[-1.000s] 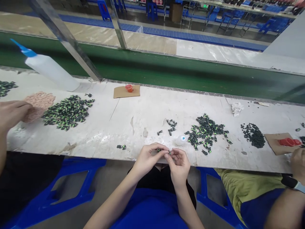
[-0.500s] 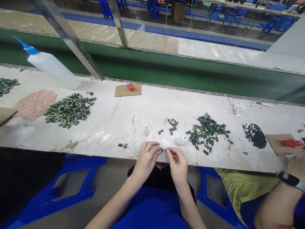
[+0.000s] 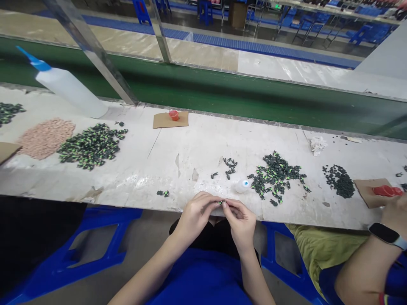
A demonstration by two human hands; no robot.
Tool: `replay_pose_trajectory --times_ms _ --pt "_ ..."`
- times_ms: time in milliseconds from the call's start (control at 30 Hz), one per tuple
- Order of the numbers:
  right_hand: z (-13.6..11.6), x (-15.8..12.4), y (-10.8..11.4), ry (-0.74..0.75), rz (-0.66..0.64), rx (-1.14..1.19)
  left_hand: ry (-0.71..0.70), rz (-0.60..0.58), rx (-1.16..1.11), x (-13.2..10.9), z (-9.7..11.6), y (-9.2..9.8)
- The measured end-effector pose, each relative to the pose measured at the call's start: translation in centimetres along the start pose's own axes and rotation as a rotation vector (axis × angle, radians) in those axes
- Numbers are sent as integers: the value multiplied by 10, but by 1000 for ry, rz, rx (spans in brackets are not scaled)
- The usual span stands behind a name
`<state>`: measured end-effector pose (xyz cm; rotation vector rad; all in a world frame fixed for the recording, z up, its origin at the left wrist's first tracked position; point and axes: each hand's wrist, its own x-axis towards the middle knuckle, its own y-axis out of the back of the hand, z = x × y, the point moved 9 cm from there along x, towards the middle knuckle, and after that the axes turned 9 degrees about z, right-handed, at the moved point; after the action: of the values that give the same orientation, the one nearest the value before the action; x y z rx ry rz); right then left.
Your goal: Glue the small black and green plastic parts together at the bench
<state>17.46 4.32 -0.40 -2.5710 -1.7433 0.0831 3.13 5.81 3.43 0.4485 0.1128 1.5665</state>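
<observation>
Over the front edge of the white table, my left hand [image 3: 197, 214] pinches a small black-and-green part [image 3: 221, 203] between thumb and fingertips. My right hand [image 3: 241, 220] is closed too, its thumb and forefinger pressed against the right end of that same part. The fingers cover most of the piece, so its shape is unclear. A little beyond my hands lies a small white bottle with a blue tip [image 3: 243, 185]. Several loose dark pieces [image 3: 231, 165] are scattered behind it. To the left of my hands sit a few black-and-green parts [image 3: 163, 193].
Right of the bottle spreads a pile of black-and-green parts [image 3: 276, 173], then small black pieces [image 3: 340, 181]. At left are another such pile [image 3: 92, 148], pink pieces [image 3: 47, 137] and a large white bottle [image 3: 71, 91]. A co-worker's arm [image 3: 370, 271] reaches in at right.
My hands have come together: the small dark piece in my right fingers, apart from the green part before, now meets it. The co-worker's hand has shifted slightly by the red container.
</observation>
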Motion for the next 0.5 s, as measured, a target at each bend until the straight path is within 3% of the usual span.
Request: replay_pose_trajectory --times_ms 200,500 --pt "-3 0 8 48 49 -11 136 22 -85 0 0 1" --pt "-11 0 10 136 -36 -13 270 16 -144 -4 -3 -2"
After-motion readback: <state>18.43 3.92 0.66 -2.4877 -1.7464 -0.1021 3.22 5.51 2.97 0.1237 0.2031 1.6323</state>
